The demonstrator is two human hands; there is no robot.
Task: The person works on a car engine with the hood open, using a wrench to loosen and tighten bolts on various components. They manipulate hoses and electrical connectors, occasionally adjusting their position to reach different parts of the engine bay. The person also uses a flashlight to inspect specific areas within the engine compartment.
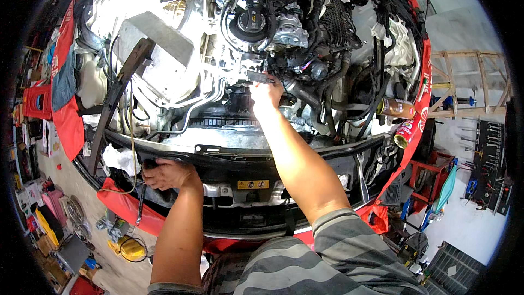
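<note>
Head view. Left hand (168, 173) curled shut over the black front crossmember (229, 165) of the open engine bay, at about seven o'clock from picture centre, fingers wrapped on the bar's upper edge, apparently bracing. Right hand (266, 94) stretched deep into the bay, near centre, fingers closed around a slim dark tool (258, 77), likely a ratchet or wrench handle; tip aimed toward eleven o'clock and lost among the engine's front fittings, so the fastener itself cannot be made out.

Engine (284, 27) at twelve o'clock, round black filler cap (251, 22) on top, black hoses and wiring looped around it toward two o'clock. Judged from the look of things: well into a teardown, with covers off, pale bodywork bare at ten o'clock, and a rusty bar (117, 95) leaning loose across the bay's left side. Engine in place, hoses mostly attached, so plenty left; present step appears to be working one fitting low on the engine's front.

White rag (117, 158) tucked at eight o'clock beside the left hand. Two spray cans (401, 120) lying on the red fender cover (420, 93) at three o'clock. Wrench (362, 177) resting on the crossmember at four o'clock. Yellow lamp-like object (130, 248) on the floor at seven o'clock.
</note>
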